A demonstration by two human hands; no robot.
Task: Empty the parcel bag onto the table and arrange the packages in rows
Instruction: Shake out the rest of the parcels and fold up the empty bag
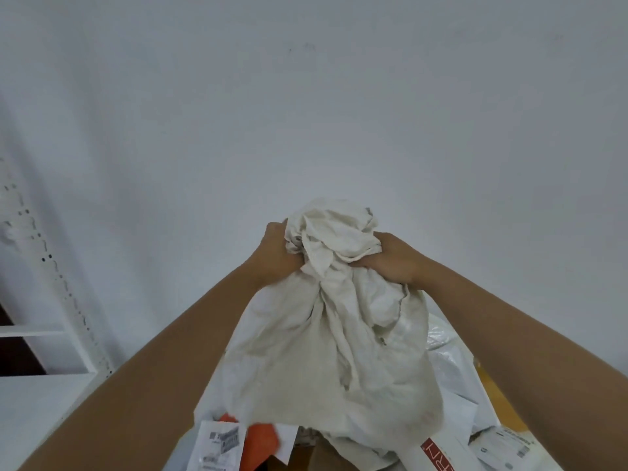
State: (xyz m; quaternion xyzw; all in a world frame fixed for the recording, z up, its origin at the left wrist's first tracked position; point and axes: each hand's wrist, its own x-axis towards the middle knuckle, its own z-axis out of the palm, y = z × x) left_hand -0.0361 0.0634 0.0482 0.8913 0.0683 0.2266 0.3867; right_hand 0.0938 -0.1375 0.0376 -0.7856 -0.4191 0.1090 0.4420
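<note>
Room: a plain white wall [306, 96] faces you; white perforated shelving [51, 300] stands at left.
Hands: your left hand [275, 256] and right hand [394, 260] each clutch bunched cloth.
Bag: one off-white parcel bag [326, 362], raised.
Packages: several labelled packages [221, 443] beneath it; count unclear.

Open air above bag [333, 341]; parcels [445, 368] crowd below.

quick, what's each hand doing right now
Left hand: closed, gripping the bunched end of the parcel bag.
Right hand: closed, gripping the same bunched end.

Two bare forearms, hands [275, 253] [390, 258] ungloved, seemingly no sleeves, rings or watch.
</note>
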